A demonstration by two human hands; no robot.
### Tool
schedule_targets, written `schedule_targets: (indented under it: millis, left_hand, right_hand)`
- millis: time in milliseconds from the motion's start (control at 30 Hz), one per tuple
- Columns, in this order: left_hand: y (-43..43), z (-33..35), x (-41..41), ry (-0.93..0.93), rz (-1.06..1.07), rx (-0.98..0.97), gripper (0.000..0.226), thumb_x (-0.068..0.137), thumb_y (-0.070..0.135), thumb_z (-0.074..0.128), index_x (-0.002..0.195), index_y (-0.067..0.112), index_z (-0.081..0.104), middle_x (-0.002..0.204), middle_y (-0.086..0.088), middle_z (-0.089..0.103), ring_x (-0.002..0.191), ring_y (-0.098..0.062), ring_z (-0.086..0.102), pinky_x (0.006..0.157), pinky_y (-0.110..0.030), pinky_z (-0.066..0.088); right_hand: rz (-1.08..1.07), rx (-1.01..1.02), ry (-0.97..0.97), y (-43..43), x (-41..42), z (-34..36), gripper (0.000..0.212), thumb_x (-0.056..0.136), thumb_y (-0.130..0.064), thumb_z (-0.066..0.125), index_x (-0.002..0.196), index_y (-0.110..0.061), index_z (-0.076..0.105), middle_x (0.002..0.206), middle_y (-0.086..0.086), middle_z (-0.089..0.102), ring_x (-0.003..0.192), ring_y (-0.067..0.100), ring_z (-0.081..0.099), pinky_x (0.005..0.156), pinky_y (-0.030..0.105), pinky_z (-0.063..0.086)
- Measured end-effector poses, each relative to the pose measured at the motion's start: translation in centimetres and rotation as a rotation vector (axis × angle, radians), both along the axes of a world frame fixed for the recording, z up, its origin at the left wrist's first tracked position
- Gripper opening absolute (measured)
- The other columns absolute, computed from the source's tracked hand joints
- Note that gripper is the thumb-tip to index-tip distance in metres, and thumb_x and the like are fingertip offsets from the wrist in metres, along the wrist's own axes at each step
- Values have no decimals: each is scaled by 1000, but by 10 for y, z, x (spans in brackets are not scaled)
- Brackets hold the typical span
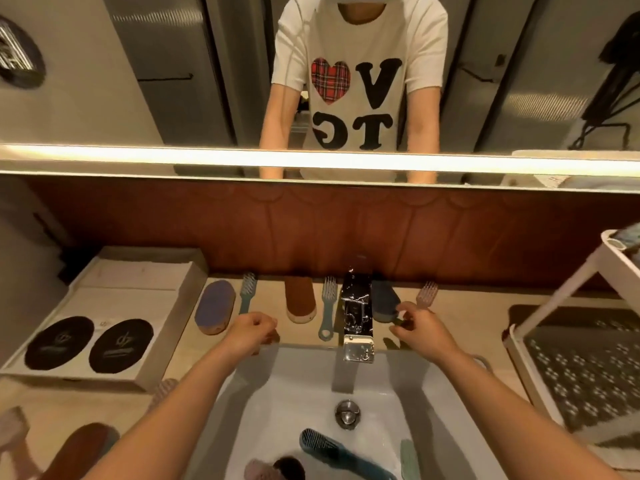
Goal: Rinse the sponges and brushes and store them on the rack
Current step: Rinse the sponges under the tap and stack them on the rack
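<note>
Nearest, the white glazed sink (277, 393) already holds a teal brush (332, 448) with ridged rows of bristles and a pale green brush (410, 459), both lying short of the metal drain (347, 414). Beyond the sink's back rim the left hand (254, 332) hovers with its fingers curled under; whether they hold anything cannot be told. The right hand (420, 329) reaches past the chrome faucet (356, 317), and its fingers (403, 311) appear to pinch the near end of the dark blue sponge (384, 301), which lies on the table (464, 313) between the faucet and a pink brush (426, 294). The step looks like lifting this sponge to the basin: take a fuller hold than the tip, since a soft oval pad will likely droop, and clear the boxy spout on the way. Further left stand an orange sponge (300, 299) and a purple sponge (214, 306), both rounded and matte. The white rack (585, 368), with a perforated shelf, waits at the right.
</note>
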State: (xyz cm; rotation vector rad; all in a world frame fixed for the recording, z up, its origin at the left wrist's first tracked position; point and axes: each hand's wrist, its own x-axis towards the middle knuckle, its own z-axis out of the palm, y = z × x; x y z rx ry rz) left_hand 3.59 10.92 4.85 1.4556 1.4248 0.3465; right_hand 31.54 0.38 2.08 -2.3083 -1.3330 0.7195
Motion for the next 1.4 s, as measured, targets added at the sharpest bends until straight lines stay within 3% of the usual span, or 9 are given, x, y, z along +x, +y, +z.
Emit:
schedule_targets:
  millis: [167, 300, 500, 667, 767, 900, 1067, 1233, 1400]
  left_hand:
    - [29, -32, 11, 139, -124, 68, 8, 86, 16, 61, 77, 15, 61, 87, -11, 67, 88, -29, 62, 80, -35, 50]
    - [36, -43, 22, 160, -127, 72, 17, 87, 19, 61, 71, 21, 54, 69, 0, 56, 77, -20, 53, 69, -25, 38]
    - [43, -61, 30, 116, -1, 42, 21, 88, 17, 57, 68, 22, 52, 75, -5, 56, 82, -24, 53, 70, -25, 37]
    - [47, -65, 48, 113, 120, 72, 21, 88, 23, 61, 73, 15, 48, 73, -4, 54, 84, -26, 54, 70, -29, 35]
    - [55, -60, 63, 301, 76, 70, 48, 84, 45, 60, 108, 5, 49, 108, -15, 59, 104, -34, 55, 81, -33, 42]
    - [67, -53, 82, 503, 8, 55, 86, 76, 66, 56, 131, 4, 33, 131, -17, 48, 119, -36, 49, 98, -43, 43]
    - [57, -44, 93, 751, -95, 186, 79, 75, 65, 57, 129, 10, 43, 130, -8, 54, 120, -29, 51, 94, -34, 40]
    - [59, -34, 82, 549, 24, 95, 65, 77, 50, 62, 123, 6, 53, 123, -14, 59, 111, -34, 55, 86, -33, 44]
    - [32, -8, 53, -43, 260, -199, 55, 80, 41, 66, 118, 2, 54, 113, -15, 61, 94, -31, 57, 79, -34, 45]
  right_hand:
    - [-102, -58, -126, 21, -1, -25, 69, 79, -41, 67, 137, -21, 36, 129, 10, 46, 120, 30, 42, 94, 38, 43]
    - [-144, -64, -277, 42, -7, -34, 79, 75, -51, 65, 140, -25, 27, 134, 7, 44, 125, 29, 37, 93, 40, 43]
    - [-232, 40, -305, 56, -17, -42, 73, 78, -40, 63, 140, -22, 29, 124, 11, 53, 116, 31, 47, 87, 38, 42]
    - [-405, 379, 33, 42, -6, -39, 62, 75, -29, 73, 129, -18, 46, 127, 10, 54, 113, 30, 52, 88, 34, 44]
    - [-503, 544, 301, 27, 1, -28, 58, 75, -21, 74, 126, -21, 46, 126, 9, 54, 114, 26, 53, 95, 43, 48]
    - [-592, 595, 494, 0, 7, -9, 55, 82, -17, 68, 131, -17, 42, 119, 7, 53, 105, 19, 52, 89, 32, 46]
    - [-616, 608, 648, -33, 8, 8, 56, 86, -17, 63, 135, -18, 37, 118, 6, 50, 105, 18, 52, 82, 26, 43]
    - [-598, 638, 628, -47, 8, 23, 56, 86, -16, 63, 136, -17, 38, 116, 4, 49, 99, 14, 52, 77, 20, 44]
    - [-560, 663, 606, -64, 5, 42, 49, 87, -14, 61, 131, -16, 41, 114, 2, 49, 83, -4, 50, 60, 5, 43]
